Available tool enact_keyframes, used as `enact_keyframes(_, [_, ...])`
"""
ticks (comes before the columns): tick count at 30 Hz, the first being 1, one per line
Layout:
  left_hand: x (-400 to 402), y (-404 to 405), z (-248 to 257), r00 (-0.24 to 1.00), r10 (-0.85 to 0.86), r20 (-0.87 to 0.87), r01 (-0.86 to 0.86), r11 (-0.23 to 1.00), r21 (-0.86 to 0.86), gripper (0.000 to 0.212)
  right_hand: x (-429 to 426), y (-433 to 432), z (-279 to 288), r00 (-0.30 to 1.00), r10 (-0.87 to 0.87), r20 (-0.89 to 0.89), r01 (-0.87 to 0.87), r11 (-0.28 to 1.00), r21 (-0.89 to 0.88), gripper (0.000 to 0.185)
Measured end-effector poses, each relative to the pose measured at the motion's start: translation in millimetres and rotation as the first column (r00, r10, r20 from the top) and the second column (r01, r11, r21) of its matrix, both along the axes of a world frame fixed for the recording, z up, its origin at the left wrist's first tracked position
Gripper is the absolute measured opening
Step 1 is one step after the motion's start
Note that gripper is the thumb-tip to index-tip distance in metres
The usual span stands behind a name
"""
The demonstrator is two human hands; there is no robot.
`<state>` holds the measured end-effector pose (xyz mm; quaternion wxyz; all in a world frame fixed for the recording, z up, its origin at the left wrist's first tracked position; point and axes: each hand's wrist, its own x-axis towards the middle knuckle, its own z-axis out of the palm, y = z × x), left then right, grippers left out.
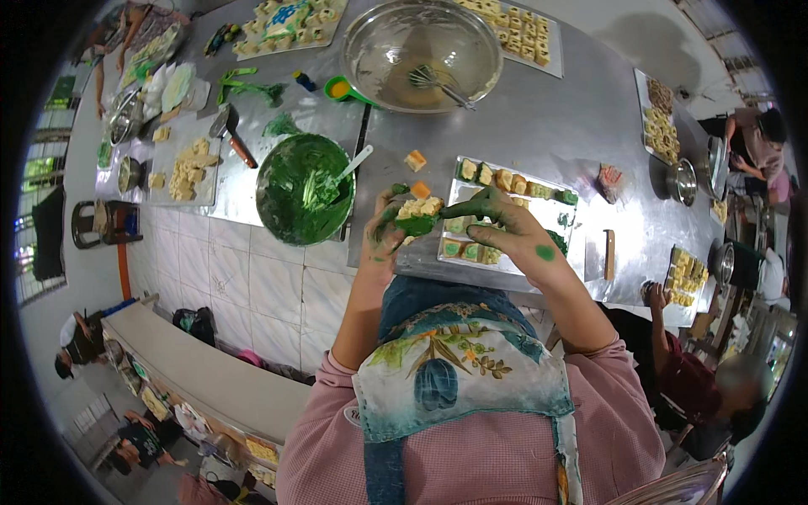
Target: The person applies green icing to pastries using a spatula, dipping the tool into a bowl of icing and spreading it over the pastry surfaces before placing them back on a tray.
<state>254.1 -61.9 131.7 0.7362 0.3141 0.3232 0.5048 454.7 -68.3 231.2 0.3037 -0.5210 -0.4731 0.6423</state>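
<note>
My left hand [384, 232], smeared with green, holds a small piece of cake [418, 214] with green coating on its side and a pale, crumbly top. The extended index finger of my right hand [499, 221] reaches to the cake's right edge; that hand also bears green smears and grips nothing that I can see. Just beyond the cake lie orange-topped pieces [415, 160] on the metal table. Beneath and beside my right hand is a white tray [507, 165] of small cakes, some green-coated. To the left stands a bowl of green mixture [303, 218] with a white-handled utensil [358, 161] in it.
A large steel bowl [379, 38] with a whisk [442, 85] stands at the back. A wooden-handled knife [609, 254] lies to the right, a wooden-handled scraper [240, 148] to the left. More cake trays stand around the table. A co-worker's hand [659, 297] is at the right.
</note>
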Motion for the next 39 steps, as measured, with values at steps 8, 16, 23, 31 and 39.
enact_keyframes(8, [17, 15, -22, 0.957, -0.003, -0.289, 0.052, 0.986, 0.16, 0.046, 28, -2, -14, 0.993, -0.112, 0.041, 0.113, 0.993, -0.025, 0.029])
enact_keyframes(16, [32, 27, -20, 0.423, 0.369, -0.828, 0.211, 0.848, 0.486, 0.045, 47, 29, -52, 0.978, -0.189, 0.088, 0.206, 0.94, -0.272, 0.032])
enact_keyframes(23, [47, 25, -70, 0.319, 0.447, -0.835, 0.217, 0.824, 0.524, 0.046, 57, 46, -146, 0.955, -0.241, 0.173, 0.282, 0.92, -0.273, 0.034])
enact_keyframes(31, [64, 12, -103, 0.146, 0.412, -0.899, 0.147, 0.89, 0.432, 0.047, 50, 65, -183, 0.682, 0.133, 0.719, -0.123, 0.99, -0.067, 0.037])
enact_keyframes(39, [72, 3, -111, 0.066, 0.304, -0.95, 0.151, 0.939, 0.31, 0.048, 50, 64, -222, 0.432, 0.218, 0.875, -0.335, 0.94, -0.069, 0.031])
